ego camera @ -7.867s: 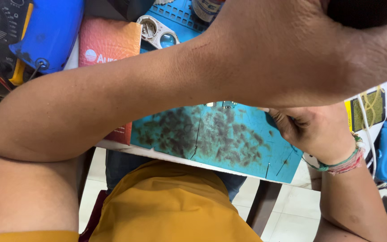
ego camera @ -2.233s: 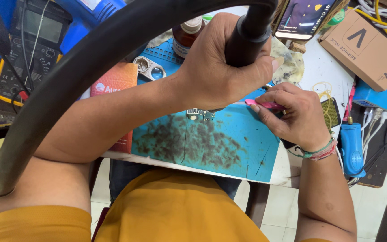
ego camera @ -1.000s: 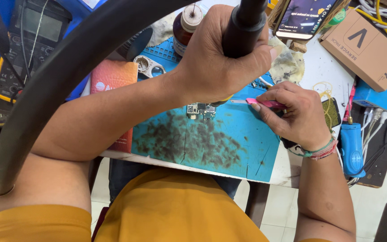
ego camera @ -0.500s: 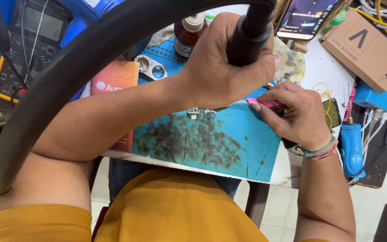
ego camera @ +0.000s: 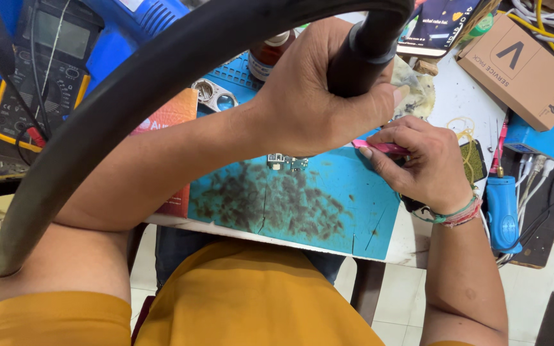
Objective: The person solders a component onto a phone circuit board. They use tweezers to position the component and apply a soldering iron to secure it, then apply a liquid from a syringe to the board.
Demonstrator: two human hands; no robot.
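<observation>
Two hands work over a stained blue mat (ego camera: 354, 211) that lies along the near edge of a white worktop (ego camera: 456, 102). The left hand (ego camera: 318, 96) is wrapped tight in a fist around the black handle of a hot-air tool (ego camera: 368, 54), whose thick black hose (ego camera: 129, 96) arcs from the handle across the left side of the view and down to the lower left. The handle's lower end, pointing down at the mat, is hidden behind the hand. The right hand (ego camera: 421, 170) is pinched shut on pink tweezers (ego camera: 379, 147), thumb and fingers curled around them, and the tips point left toward the middle of the mat. Just under the left hand, near the mat's far edge, lies a small circuit board (ego camera: 286, 161); whether the tweezer tips touch it I cannot tell.

A band of coloured threads circles the right wrist. Toward the worktop's far left corner sits a multimeter (ego camera: 33, 70) with a yellow rim, beside a blue machine (ego camera: 142, 25). A red box (ego camera: 171, 122) lies at the mat's left edge, partly under the left forearm. A brown bottle (ego camera: 270, 54) stands at the mat's far edge. Near the far right corner are a phone (ego camera: 437, 25) with a lit screen and a cardboard box (ego camera: 520, 67). A blue electric screwdriver (ego camera: 503, 211) lies by the worktop's right edge.
</observation>
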